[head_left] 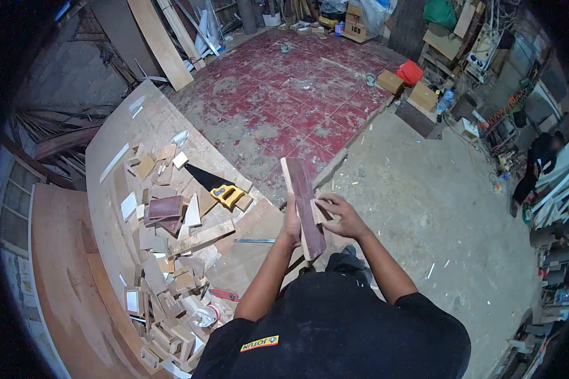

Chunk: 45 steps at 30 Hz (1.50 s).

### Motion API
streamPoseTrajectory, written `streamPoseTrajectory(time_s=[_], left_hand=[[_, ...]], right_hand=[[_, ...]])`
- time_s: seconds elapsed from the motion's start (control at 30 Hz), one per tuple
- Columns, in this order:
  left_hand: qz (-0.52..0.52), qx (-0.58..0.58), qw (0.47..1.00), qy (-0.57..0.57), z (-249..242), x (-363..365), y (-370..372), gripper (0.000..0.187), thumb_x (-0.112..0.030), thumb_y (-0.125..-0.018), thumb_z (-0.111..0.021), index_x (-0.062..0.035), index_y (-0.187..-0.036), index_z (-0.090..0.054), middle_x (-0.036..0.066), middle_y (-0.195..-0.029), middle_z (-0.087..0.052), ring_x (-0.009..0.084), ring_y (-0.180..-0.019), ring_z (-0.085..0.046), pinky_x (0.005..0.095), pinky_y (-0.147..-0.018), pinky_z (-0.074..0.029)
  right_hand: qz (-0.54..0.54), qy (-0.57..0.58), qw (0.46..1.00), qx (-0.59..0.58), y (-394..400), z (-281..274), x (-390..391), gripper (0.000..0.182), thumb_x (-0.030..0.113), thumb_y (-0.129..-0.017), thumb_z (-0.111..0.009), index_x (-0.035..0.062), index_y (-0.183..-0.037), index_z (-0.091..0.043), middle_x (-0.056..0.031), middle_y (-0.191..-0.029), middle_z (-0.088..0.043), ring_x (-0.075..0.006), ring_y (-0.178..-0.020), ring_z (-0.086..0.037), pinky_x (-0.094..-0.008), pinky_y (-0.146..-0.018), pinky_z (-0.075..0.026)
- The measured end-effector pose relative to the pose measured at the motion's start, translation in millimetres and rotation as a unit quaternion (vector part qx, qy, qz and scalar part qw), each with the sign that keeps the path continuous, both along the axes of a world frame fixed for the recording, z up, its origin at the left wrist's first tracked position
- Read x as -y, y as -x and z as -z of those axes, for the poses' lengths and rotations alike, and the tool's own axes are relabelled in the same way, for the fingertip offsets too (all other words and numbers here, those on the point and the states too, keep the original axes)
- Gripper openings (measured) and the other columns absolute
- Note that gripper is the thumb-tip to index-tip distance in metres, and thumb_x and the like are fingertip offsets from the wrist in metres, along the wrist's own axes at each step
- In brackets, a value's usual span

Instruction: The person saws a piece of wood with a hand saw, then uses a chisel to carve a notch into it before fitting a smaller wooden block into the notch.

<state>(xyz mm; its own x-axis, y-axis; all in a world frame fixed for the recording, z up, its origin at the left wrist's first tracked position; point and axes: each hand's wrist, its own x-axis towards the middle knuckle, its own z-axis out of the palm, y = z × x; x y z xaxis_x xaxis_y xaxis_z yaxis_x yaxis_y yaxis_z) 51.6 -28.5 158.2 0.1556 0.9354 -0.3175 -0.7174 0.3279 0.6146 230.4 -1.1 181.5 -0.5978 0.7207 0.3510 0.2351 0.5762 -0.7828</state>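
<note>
A long wooden block (302,202) with a dark reddish face and a pale edge is held up in front of my body. My left hand (291,222) is wrapped along its left side near the lower half. On the other side, my right hand (340,216) pinches a small pale wood piece (318,212) against the block's right edge. The handsaw (226,194) with a yellow handle lies on the worktable to the left. A pencil-like thin stick (255,240) rests on the table near my left forearm.
The worktable (107,170) bears many wood offcuts, a reddish block (165,207), a red cutter (224,295) and a white roll (205,316). Cardboard boxes (390,81) stand at the back right. Another person (540,158) is at the far right, beside stacked white strips.
</note>
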Motion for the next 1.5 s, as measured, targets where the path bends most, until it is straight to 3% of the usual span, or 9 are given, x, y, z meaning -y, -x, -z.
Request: streamPoseTrajectory(time_s=[0.1, 0.27, 0.4, 0.57, 0.77, 0.9, 1.07, 1.27, 1.5], left_hand=[[0.000, -0.068, 0.998, 0.017, 13, 3, -12, 0.066, -0.065, -0.094, -0.026, -0.0119, -0.121, -0.054, 0.008, -0.094, -0.064, 0.0205, -0.075, -0.063, 0.0364, -0.064, -0.055], [0.000, -0.095, 0.995, -0.008, 13, -6, -8, 0.066, -0.064, -0.094, -0.025, -0.0110, -0.121, -0.054, 0.008, -0.094, -0.064, 0.0204, -0.076, -0.063, 0.0367, -0.063, -0.054], [0.055, 0.027, 0.997, -0.045, -29, -17, 22, 0.070, -0.069, -0.091, -0.030, -0.0072, -0.114, -0.054, 0.011, -0.098, -0.063, 0.0210, -0.086, -0.063, 0.0379, -0.070, -0.053], [-0.071, 0.010, 0.997, -0.008, -63, -17, 14, 0.072, -0.073, -0.088, -0.032, -0.0088, -0.110, -0.057, 0.005, -0.083, -0.060, 0.0187, -0.078, -0.061, 0.0374, -0.067, -0.053], [0.005, -0.114, 0.993, 0.001, 13, -5, -14, 0.064, -0.065, -0.094, -0.028, -0.0105, -0.112, -0.058, 0.005, -0.083, -0.060, 0.0164, -0.070, -0.059, 0.0301, -0.061, -0.050], [-0.016, -0.129, 0.991, -0.033, 8, -13, -11, 0.065, -0.066, -0.093, -0.029, -0.0102, -0.113, -0.057, 0.006, -0.083, -0.060, 0.0170, -0.069, -0.059, 0.0310, -0.058, -0.050], [-0.018, 0.047, 0.997, -0.054, -36, -30, 27, 0.071, -0.072, -0.089, -0.031, -0.0091, -0.116, -0.049, 0.010, -0.090, -0.061, 0.0235, -0.080, -0.065, 0.0384, -0.067, -0.056], [-0.018, 0.011, 0.999, -0.033, -50, -14, 20, 0.071, -0.072, -0.090, -0.030, -0.0096, -0.112, -0.056, 0.004, -0.081, -0.056, 0.0179, -0.072, -0.058, 0.0331, -0.060, -0.050], [0.007, -0.131, 0.991, -0.016, 6, -5, -6, 0.067, -0.064, -0.095, -0.025, -0.0085, -0.114, -0.057, 0.007, -0.085, -0.061, 0.0175, -0.071, -0.060, 0.0312, -0.062, -0.050]], right_hand=[[0.029, -0.031, 0.999, 0.002, 3, -8, -24, 0.061, 0.009, -0.067, -0.072, 0.0088, -0.127, -0.057, -0.0139, -0.126, -0.053, -0.0316, -0.118, -0.051, -0.0389, -0.100, -0.042], [0.035, -0.062, 0.997, 0.011, 14, -17, -33, 0.061, 0.008, -0.068, -0.069, 0.0085, -0.127, -0.056, -0.0140, -0.126, -0.052, -0.0321, -0.118, -0.051, -0.0385, -0.100, -0.042], [-0.013, -0.058, 0.998, 0.020, 24, -9, 0, 0.060, 0.011, -0.071, -0.070, 0.0099, -0.129, -0.055, -0.0141, -0.127, -0.052, -0.0326, -0.118, -0.050, -0.0394, -0.101, -0.040], [-0.016, -0.038, 0.999, -0.005, 16, 10, 6, 0.062, 0.009, -0.070, -0.072, 0.0100, -0.129, -0.055, -0.0135, -0.128, -0.052, -0.0320, -0.118, -0.050, -0.0396, -0.102, -0.039], [0.059, -0.074, 0.995, -0.002, 12, -17, -49, 0.059, 0.011, -0.070, -0.074, 0.0078, -0.127, -0.057, -0.0143, -0.128, -0.052, -0.0318, -0.118, -0.050, -0.0391, -0.101, -0.039], [0.047, -0.062, 0.997, -0.014, 20, -31, -48, 0.058, 0.011, -0.071, -0.073, 0.0074, -0.127, -0.057, -0.0140, -0.128, -0.052, -0.0316, -0.119, -0.050, -0.0394, -0.102, -0.039], [-0.033, -0.053, 0.998, -0.015, 36, -10, -4, 0.060, 0.009, -0.071, -0.071, 0.0088, -0.129, -0.056, -0.0149, -0.129, -0.050, -0.0313, -0.119, -0.049, -0.0396, -0.102, -0.039], [-0.018, -0.068, 0.998, 0.001, 29, 0, -15, 0.062, 0.008, -0.070, -0.070, 0.0100, -0.131, -0.054, -0.0138, -0.131, -0.049, -0.0326, -0.118, -0.048, -0.0404, -0.102, -0.038], [0.048, -0.098, 0.994, 0.002, 25, -31, -68, 0.061, 0.007, -0.071, -0.071, 0.0088, -0.129, -0.056, -0.0139, -0.129, -0.052, -0.0303, -0.122, -0.048, -0.0376, -0.104, -0.037]])
